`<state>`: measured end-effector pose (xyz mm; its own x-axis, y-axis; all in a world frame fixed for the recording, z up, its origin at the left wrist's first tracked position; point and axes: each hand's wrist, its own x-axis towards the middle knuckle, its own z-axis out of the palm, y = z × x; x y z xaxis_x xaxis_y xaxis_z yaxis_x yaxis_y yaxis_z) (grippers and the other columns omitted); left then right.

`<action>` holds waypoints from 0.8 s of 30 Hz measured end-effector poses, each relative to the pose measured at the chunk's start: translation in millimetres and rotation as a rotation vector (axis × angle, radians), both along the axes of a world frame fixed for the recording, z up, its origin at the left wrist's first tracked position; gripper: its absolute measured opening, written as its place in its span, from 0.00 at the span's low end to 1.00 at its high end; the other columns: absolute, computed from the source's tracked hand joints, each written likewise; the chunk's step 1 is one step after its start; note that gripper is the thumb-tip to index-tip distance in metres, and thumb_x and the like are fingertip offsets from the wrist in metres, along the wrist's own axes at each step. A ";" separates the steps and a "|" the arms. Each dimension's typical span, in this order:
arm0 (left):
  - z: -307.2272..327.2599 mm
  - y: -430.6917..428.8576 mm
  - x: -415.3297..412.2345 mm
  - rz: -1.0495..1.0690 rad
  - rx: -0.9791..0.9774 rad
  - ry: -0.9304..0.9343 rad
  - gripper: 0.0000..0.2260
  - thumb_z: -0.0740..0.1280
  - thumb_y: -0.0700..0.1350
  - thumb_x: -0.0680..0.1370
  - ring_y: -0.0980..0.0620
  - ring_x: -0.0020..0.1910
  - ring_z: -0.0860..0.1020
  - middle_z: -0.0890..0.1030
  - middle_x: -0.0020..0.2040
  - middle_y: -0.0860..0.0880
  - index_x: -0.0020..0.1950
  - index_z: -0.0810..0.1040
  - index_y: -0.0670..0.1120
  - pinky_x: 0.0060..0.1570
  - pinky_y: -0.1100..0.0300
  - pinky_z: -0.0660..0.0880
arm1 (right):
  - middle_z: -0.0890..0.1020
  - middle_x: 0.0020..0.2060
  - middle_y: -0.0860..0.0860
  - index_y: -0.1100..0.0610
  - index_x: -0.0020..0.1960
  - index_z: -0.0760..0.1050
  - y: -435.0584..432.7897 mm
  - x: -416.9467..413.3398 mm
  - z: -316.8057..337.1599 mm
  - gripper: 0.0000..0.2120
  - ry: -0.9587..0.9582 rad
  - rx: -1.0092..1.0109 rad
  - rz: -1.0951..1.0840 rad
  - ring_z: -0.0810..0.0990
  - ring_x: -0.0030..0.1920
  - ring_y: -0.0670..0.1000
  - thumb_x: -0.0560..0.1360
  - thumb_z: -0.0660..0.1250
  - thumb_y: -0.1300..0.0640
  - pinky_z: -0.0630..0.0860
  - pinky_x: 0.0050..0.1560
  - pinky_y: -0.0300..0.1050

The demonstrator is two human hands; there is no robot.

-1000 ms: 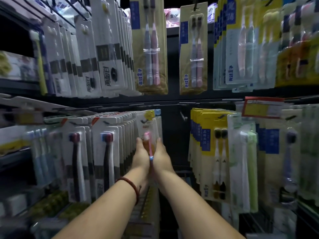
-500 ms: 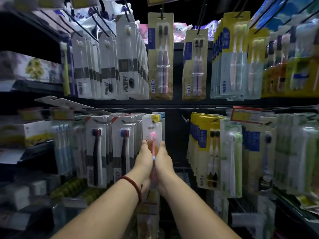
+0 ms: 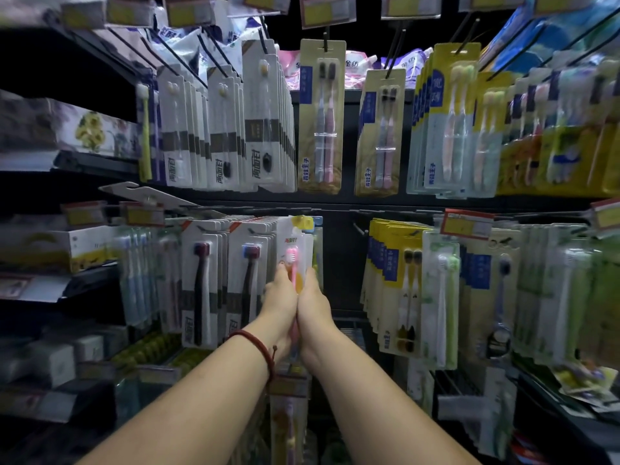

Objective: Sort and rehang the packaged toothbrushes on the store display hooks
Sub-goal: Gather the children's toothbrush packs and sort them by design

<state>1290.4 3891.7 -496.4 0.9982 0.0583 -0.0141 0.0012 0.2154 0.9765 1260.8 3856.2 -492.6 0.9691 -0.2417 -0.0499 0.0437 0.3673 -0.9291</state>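
Display hooks (image 3: 358, 228); left hand (image 3: 281, 305), right hand (image 3: 314, 308) together around toothbrush pack (image 3: 296, 242)

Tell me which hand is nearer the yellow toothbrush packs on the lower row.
Right. The right hand grips the pink toothbrush pack, left of the yellow packs; the left hand lies beyond it, farther left.

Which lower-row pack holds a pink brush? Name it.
The white pack gripped between the left hand and right hand; the neighbouring packs to its left hold dark brushes.

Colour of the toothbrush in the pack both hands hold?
The packaged toothbrush is pink; head view shows it.
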 end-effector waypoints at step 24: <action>-6.8 12.3 -94.5 -0.058 -0.154 -0.052 0.33 0.58 0.68 0.76 0.41 0.56 0.83 0.84 0.56 0.40 0.66 0.78 0.43 0.60 0.43 0.79 | 0.82 0.58 0.58 0.53 0.62 0.78 3.3 -91.5 -5.4 0.25 -0.059 -0.181 0.014 0.82 0.56 0.58 0.80 0.58 0.36 0.78 0.61 0.58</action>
